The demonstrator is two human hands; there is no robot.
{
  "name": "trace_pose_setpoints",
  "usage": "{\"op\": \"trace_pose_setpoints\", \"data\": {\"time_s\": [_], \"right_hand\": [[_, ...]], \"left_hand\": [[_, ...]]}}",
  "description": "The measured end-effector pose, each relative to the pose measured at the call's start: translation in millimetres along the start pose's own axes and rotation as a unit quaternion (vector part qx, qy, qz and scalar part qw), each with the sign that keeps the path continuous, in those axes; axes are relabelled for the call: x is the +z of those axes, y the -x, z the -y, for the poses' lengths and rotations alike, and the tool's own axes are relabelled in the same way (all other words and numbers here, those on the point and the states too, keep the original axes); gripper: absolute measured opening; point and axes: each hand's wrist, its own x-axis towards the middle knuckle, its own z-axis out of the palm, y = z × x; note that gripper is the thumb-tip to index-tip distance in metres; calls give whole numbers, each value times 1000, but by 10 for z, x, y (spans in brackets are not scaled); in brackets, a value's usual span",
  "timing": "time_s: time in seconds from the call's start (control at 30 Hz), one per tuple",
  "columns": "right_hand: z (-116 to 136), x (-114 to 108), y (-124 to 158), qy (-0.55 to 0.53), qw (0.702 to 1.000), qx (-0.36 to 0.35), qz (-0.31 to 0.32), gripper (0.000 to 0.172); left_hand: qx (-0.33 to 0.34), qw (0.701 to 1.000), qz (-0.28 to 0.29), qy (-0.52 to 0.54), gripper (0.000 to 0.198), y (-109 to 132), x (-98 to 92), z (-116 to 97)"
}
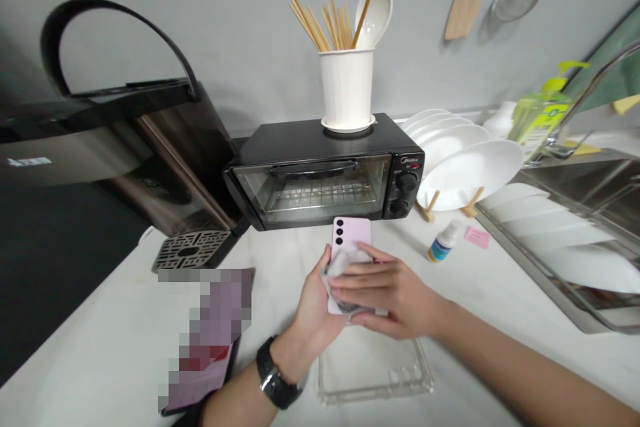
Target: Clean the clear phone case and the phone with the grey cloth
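Observation:
My left hand (311, 303) grips a pale pink phone (351, 235) from its left edge, back side up with the camera lenses showing. My right hand (387, 293) lies across the phone with flat fingers pressing a small white cloth (339, 265) against its back. A clear phone case (373, 367) lies on the white counter just below both hands. A black watch sits on my left wrist.
A black toaster oven (325, 173) with a white utensil holder (347, 90) on top stands behind the hands. White plates (465, 160) in a rack, a small spray bottle (443, 243) and a pink note (477, 237) lie to the right, with a sink (575, 213) beyond. A dark machine (125, 147) stands at left.

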Motion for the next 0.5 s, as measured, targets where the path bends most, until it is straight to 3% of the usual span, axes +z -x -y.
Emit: {"op": "trace_pose_setpoints", "data": {"time_s": [0.03, 0.1, 0.17, 0.23, 0.3, 0.4, 0.5], "right_hand": [[1, 2, 7, -21, 999, -22, -20, 28], [-15, -8, 23, -5, 998, 4, -69, 24], [-41, -27, 30, 63, 991, 85, -82, 34], [-53, -37, 24, 104, 986, 123, -50, 53], [-44, -30, 16, 77, 995, 68, -18, 58], [-32, -17, 27, 2, 998, -36, -45, 29], [-63, -43, 44, 48, 992, 37, -112, 29]], "left_hand": [[5, 1000, 6, 0, 48, 1, 0, -3], [19, 1000, 9, 0, 48, 3, 4, -9], [15, 1000, -1, -6, 44, 4, 6, -6], [-7, 1000, -4, -20, 41, 2, -3, 7], [-23, 1000, 0, -21, 39, -1, -19, 22], [-21, 1000, 11, 0, 41, 1, -26, 26], [-8, 1000, 15, -4, 43, 16, -3, 12]]}}
